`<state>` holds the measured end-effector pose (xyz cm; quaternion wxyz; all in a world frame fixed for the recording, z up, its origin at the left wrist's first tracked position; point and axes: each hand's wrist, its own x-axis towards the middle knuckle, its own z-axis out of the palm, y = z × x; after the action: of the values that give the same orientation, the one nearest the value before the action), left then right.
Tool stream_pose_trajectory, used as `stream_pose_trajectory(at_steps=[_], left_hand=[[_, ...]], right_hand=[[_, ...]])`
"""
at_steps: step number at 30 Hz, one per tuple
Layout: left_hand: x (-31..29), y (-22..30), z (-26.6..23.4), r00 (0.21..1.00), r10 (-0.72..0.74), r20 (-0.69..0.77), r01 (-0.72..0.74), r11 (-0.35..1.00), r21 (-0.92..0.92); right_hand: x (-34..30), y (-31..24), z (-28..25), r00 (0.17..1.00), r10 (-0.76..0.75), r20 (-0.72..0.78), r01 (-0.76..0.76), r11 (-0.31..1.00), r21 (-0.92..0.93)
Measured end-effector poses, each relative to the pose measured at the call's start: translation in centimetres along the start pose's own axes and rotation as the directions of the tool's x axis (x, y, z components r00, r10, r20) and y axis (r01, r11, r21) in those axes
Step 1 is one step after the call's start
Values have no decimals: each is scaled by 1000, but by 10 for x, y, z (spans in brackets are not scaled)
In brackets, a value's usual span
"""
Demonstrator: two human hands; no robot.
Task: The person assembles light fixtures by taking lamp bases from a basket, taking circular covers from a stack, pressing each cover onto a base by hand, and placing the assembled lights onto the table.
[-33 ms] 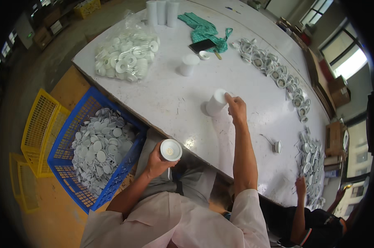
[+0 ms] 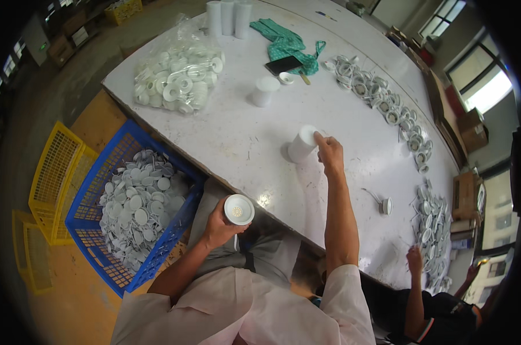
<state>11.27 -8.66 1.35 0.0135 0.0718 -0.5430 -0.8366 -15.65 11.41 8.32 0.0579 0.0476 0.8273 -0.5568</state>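
Observation:
My left hand [image 2: 219, 227] is wrapped round a white LED downlight [image 2: 239, 210], held off the table's near edge above my lap. Its round face is up, with small yellowish LEDs at the centre, and a pale wire hangs below it. On the table, my right hand [image 2: 330, 154] has its thumb and finger closed at the upper rim of a white cylinder [image 2: 302, 146]. The cylinder looks like a stack of thin discs; whether the fingers pinch one disc or the whole top edge I cannot tell. A shorter white stack [image 2: 264, 92] stands farther back.
Left of me, a blue basket [image 2: 79, 221] holds many wired white discs, beside yellow crates [image 2: 56, 178]. A bag of white rings [image 2: 180, 80], a phone [image 2: 283, 65] and green cloth [image 2: 277, 34] lie farther back. Lamp housings [image 2: 381, 95] line the right, where a co-worker's hand [image 2: 414, 260] reaches.
The co-worker's hand at the right has shifted slightly left. My own hands and what they touch look the same.

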Motion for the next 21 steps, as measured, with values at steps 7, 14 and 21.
stream_pose_trajectory(at_steps=[7, 14, 21], left_hand=[[-5, -6, 6, 998, 59, 36, -59, 998, 18], [5, 6, 24, 996, 37, 80, -44, 995, 91], [19, 10, 45, 988, -14, 151, -17, 980, 197]], right_hand=[[-16, 16, -8, 994, 29, 101, -70, 898, 434], [-94, 33, -14, 995, -3, 102, -70, 708, 703], [-145, 59, -4, 989, 44, 141, -136, 653, 745]])
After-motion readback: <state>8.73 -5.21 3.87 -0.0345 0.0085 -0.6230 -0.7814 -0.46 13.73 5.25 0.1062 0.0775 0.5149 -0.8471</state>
